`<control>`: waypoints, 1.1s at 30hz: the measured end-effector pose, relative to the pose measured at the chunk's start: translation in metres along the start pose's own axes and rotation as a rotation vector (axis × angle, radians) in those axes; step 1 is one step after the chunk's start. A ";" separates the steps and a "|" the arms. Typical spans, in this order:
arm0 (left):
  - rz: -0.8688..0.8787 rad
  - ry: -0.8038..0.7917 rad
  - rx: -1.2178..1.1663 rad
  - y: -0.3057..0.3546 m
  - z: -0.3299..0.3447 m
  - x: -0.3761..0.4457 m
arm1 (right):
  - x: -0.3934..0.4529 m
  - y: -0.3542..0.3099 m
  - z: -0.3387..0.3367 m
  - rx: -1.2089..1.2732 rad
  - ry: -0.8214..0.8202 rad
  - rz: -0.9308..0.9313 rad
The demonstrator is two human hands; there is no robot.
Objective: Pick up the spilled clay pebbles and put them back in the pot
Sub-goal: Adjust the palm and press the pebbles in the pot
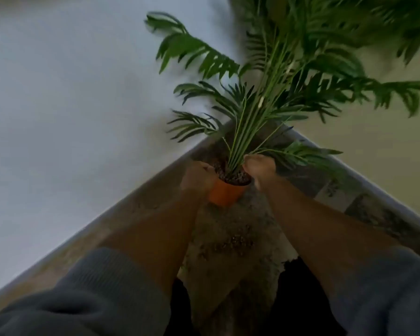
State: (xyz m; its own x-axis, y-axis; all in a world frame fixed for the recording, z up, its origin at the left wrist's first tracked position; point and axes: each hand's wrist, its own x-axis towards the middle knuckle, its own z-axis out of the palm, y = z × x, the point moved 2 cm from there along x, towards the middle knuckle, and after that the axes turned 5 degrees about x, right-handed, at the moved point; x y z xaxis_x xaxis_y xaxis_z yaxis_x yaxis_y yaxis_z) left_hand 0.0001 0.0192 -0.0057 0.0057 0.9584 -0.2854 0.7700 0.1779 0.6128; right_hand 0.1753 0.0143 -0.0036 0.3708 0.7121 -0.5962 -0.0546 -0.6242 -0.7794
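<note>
Right now you have the palm (pixel 289 76) leaning back toward the corner while its orange pot (pixel 224 194) sits tipped on the carpet (pixel 240 221). Your left hand (pixel 196 177) wraps the rim and your right hand (pixel 260 169) curls round the stems, likely to steady it. Spilled clay pebbles (pixel 224 244) lie between your forearms, near the pot.

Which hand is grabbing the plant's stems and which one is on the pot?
The right hand grips the palm's stems just above the pebbles. The left hand holds the orange pot at its rim instead.
</note>
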 end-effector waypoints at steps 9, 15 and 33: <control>-0.057 0.000 -0.055 -0.085 0.108 0.068 | 0.128 0.086 0.038 0.194 0.158 0.029; -0.222 -0.131 -0.175 -0.098 0.155 0.097 | 0.168 0.096 0.045 0.145 0.159 -0.030; -0.348 -0.173 -0.489 -0.115 0.176 0.111 | 0.185 0.115 0.064 0.093 0.310 -0.231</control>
State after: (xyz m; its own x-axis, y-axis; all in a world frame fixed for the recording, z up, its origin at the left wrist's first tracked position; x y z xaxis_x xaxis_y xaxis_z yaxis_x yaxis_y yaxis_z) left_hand 0.0243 0.0654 -0.2375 -0.0579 0.7832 -0.6191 0.3643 0.5940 0.7173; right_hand 0.1782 0.0945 -0.2161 0.6447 0.6908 -0.3273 -0.0150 -0.4167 -0.9089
